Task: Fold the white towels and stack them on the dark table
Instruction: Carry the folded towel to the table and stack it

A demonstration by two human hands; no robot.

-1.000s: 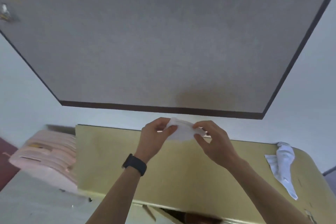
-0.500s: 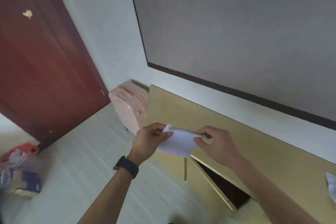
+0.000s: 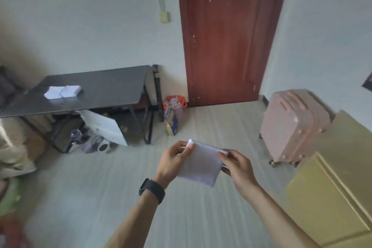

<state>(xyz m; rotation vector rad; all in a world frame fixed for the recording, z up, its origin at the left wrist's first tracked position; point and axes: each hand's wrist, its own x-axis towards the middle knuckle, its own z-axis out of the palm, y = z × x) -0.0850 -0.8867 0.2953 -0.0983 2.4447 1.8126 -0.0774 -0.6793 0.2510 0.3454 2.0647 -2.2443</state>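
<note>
A folded white towel [image 3: 201, 165] hangs in the air in front of me, held by both hands. My left hand [image 3: 174, 162] pinches its upper left corner. At its right edge my right hand [image 3: 236, 165] grips it. The dark table [image 3: 104, 90] stands at the far left against the wall. On it lies a small pile of folded white towels [image 3: 62, 91], well apart from my hands.
A red-brown door [image 3: 229, 36] is straight ahead. A pink suitcase [image 3: 291, 125] stands at the right beside a yellow cabinet [image 3: 338, 183]. Shoes and a white board [image 3: 102, 127] lie under the table; a bag of items [image 3: 173, 115] sits by the door.
The view has swung left, from the yellow cabinet and wall board to the door and the dark table. Both hands still hold the towel, which now hangs lower and flatter.
</note>
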